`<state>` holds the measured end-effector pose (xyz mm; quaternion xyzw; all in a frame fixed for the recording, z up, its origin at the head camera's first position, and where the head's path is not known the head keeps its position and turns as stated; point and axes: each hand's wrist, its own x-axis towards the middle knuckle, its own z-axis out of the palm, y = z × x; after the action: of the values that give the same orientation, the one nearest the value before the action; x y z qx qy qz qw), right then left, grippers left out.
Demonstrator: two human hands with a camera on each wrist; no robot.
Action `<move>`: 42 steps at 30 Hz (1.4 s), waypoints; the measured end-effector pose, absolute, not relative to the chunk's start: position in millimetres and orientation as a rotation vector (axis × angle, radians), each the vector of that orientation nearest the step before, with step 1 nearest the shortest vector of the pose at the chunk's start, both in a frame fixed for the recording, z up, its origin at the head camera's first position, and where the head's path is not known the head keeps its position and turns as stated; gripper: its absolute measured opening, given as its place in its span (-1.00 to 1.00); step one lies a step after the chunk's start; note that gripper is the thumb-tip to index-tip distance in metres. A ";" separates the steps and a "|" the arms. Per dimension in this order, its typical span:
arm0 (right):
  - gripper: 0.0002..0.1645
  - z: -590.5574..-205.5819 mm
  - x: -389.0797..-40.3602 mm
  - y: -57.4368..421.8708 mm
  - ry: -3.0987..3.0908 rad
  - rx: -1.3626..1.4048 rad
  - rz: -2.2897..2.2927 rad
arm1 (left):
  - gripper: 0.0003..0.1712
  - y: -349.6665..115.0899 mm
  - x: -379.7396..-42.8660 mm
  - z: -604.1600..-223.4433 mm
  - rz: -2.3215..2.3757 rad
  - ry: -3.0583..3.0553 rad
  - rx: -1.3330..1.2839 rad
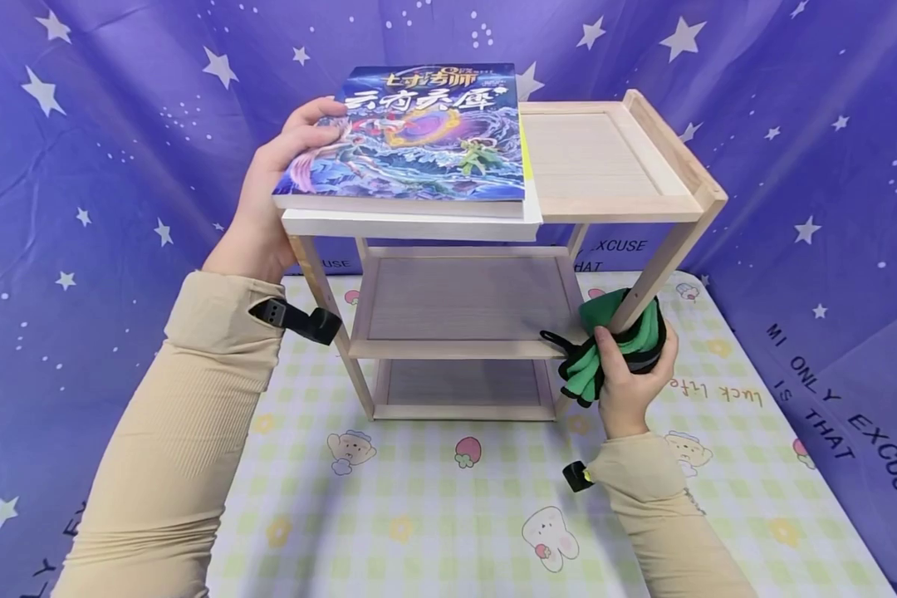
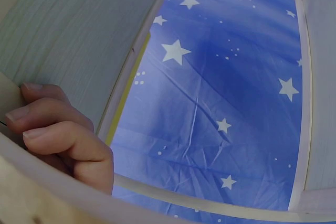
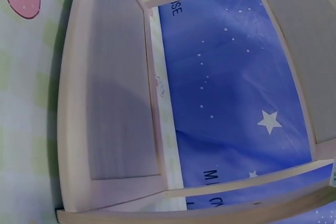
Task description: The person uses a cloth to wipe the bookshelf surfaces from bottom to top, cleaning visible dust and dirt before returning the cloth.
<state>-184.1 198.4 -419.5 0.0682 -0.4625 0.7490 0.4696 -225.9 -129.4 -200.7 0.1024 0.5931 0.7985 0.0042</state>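
Note:
My left hand (image 1: 257, 191) grips the left end of a wooden three-tier shelf (image 1: 590, 154), its upper fingers against a thick blue illustrated book (image 1: 419, 145). In the left wrist view, curled fingers (image 2: 68, 135) show by the underside of a wooden panel. The book lies flat on a white-edged book (image 1: 411, 224) on the top tier. My right hand (image 1: 631, 382) holds a bunched green cloth item (image 1: 583, 382) with black trim and a black loop, at the shelf's front right leg (image 1: 661, 270). In the right wrist view, neither the hand nor the cloth shows.
The shelf's middle tier (image 1: 463, 299) and bottom tier (image 1: 463, 386) are bare panels. It stands on a checked tablecloth (image 1: 419, 515) printed with cartoon animals and strawberries. A purple star-patterned curtain (image 1: 120, 100) hangs behind and along both sides.

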 end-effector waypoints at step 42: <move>-0.36 -345.0 -178.4 197.6 -1.288 0.237 1.705 | -0.71 -128.8 -226.3 -200.6 2.511 1.841 0.306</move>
<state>-178.4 197.6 -345.0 0.0968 -0.5269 0.6974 0.4760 -226.3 -128.8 -200.6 0.0979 0.5883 0.8027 0.0065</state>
